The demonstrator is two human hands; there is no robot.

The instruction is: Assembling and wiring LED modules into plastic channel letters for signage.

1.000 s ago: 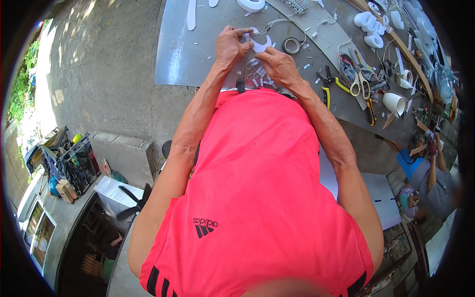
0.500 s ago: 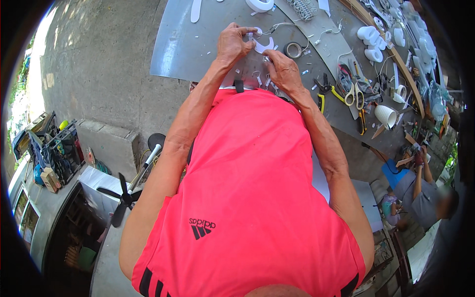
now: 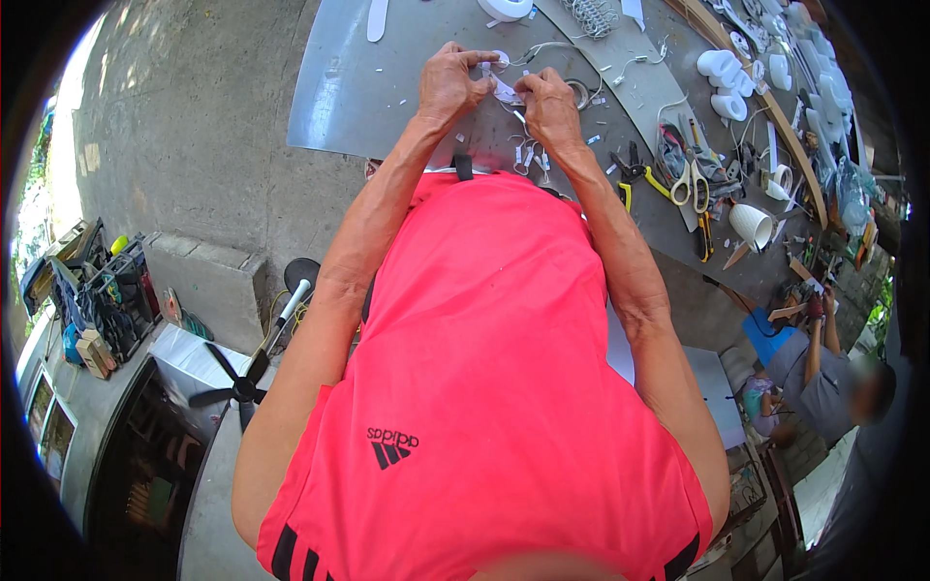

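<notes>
Near the table's front edge, a white curved, C-shaped piece [image 3: 506,93] lies between my two hands. My left hand [image 3: 451,87] is closed on its left side, index finger stretched along the top. My right hand [image 3: 550,107] pinches at the right side of the piece; what exactly its fingertips hold is hidden. Thin white wires with small white connectors [image 3: 528,153] lie just below the right hand. Another white cable [image 3: 542,48] runs away from the piece. A tape roll [image 3: 579,92] sits behind my right hand, partly covered by it.
To the right on the metal table [image 3: 339,107] lie yellow-handled pliers [image 3: 651,179], scissors [image 3: 692,184], a white ribbed cup [image 3: 751,225] and several white rings [image 3: 719,68]. A wooden strip [image 3: 765,87] crosses the far right. A fan [image 3: 242,389] stands lower left. A co-worker [image 3: 823,368] is at the right.
My right hand has moved up from beside the piece to its edge, with a shiny item no longer showing at its fingertips. The tape roll is now partly covered. My left hand stays nearly still.
</notes>
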